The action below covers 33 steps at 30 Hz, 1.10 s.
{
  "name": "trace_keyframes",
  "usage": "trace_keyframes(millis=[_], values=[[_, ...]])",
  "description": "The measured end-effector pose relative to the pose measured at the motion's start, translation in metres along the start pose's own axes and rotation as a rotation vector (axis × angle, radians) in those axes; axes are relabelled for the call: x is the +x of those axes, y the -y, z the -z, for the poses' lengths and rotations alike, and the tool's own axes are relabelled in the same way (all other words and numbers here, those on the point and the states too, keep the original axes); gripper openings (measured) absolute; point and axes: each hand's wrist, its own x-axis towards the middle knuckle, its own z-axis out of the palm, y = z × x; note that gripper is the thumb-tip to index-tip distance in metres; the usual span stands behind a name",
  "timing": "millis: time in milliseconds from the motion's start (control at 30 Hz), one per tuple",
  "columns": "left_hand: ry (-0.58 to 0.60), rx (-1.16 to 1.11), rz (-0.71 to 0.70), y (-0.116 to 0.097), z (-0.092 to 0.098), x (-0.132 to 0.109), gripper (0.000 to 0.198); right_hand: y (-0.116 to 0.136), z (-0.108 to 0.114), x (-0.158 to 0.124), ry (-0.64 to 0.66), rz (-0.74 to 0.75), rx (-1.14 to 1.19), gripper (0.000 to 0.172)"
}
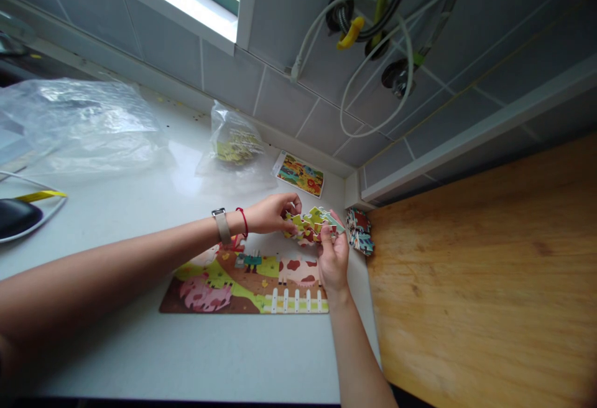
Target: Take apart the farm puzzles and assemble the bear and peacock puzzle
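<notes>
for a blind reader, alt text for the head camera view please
The left hand and right hand hold joined jigsaw pieces above a farm-animal jigsaw puzzle on a white countertop, beside stacked pieces and a plastic bag.

the puzzle pieces [311, 225] look like thick card with a smooth, a bit shiny top. the clear plastic bag [79, 125] is thin, crinkly and shiny. the wood board [480, 271] is smooth with soft lines in it. the grey wall tiles [284, 94] look dull. the white counter [140, 358] looks smooth.
</notes>
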Motion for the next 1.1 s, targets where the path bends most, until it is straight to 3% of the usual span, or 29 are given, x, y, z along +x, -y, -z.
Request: trace_keyframes(millis=[167,467,800,933,1100], values=[[0.059,-0.051,0.042,-0.006,0.01,0.002,0.036,-0.002,0.003,0.001,0.014,0.056,-0.101,0.074],[0.018,-0.279,0.063,0.001,0.001,0.004,0.038,0.001,0.005,0.001,-0.03,0.07,-0.083,0.07],[0.008,-0.406,0.176,0.012,0.01,0.007,0.053,-0.003,0.004,0.004,-0.005,-0.047,0.069,0.072],[-0.028,-0.399,0.074,0.007,0.009,0.008,0.048,-0.002,0.003,0.003,0.055,-0.058,0.062,0.075],[-0.108,-0.325,-0.061,0.006,-0.012,0.003,0.039,-0.003,0.0,-0.002,0.13,-0.048,0.076,0.069]])
